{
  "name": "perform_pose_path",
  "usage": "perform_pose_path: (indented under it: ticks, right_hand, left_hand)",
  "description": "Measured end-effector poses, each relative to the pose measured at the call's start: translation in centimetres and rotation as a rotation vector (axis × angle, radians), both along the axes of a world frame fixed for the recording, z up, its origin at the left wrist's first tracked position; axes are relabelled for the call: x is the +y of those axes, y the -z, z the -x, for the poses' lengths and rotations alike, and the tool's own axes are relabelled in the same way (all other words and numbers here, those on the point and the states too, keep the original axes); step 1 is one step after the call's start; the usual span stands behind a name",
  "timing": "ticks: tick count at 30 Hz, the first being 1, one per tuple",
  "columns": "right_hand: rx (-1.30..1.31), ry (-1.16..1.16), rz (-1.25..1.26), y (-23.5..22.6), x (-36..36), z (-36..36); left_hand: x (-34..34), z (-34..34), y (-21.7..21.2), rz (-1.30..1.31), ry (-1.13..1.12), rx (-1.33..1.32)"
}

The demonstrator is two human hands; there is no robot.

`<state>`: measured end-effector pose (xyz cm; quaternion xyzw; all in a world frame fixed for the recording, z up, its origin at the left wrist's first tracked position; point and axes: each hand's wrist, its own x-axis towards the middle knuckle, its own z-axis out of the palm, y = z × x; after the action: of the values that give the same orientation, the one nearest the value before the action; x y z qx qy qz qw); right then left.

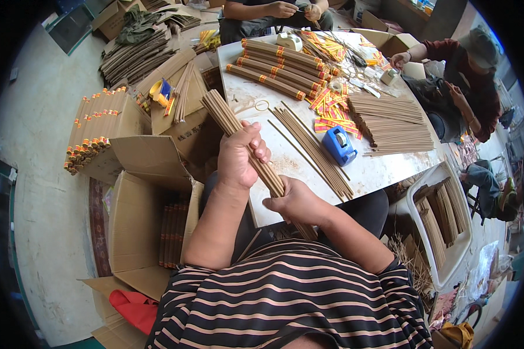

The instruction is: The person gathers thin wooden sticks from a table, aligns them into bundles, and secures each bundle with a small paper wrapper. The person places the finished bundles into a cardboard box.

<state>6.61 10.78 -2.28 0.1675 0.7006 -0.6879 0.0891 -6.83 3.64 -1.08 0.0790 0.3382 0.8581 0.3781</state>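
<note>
Both my hands grip one thick bundle of brown incense sticks (216, 109), held slanting over the near edge of the white table (372, 174). My left hand (239, 154) is wrapped round its upper part. Lower down, my right hand (300, 200) closes round the bundle, and the sticks' bottom ends reach toward my lap. Just right of my hands, loose incense sticks (317, 156) lie on the table beside a blue tape dispenser (339, 146). Red and yellow paper labels (335, 107) are scattered behind it.
Wrapped bundles (273, 67) are stacked at the table's back, with a stick pile (393, 125) at the right. An open cardboard box (148, 221) stands at my left, a white tub (439, 221) at my right. Two people (276, 11) (463, 87) sit around the table.
</note>
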Motion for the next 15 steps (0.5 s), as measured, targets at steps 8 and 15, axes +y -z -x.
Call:
perform_pose_path:
  ticks: [8,15]
  right_hand:
    - [-0.041,-0.052,0.191,-0.9,0.4,0.2]
    - [-0.098,-0.072,0.257,-1.0,1.0,0.1]
  left_hand:
    - [-0.3,0.6,0.4,-0.215,0.108,-0.001]
    - [-0.4,-2.1,2.0,-0.166,0.159,-0.02]
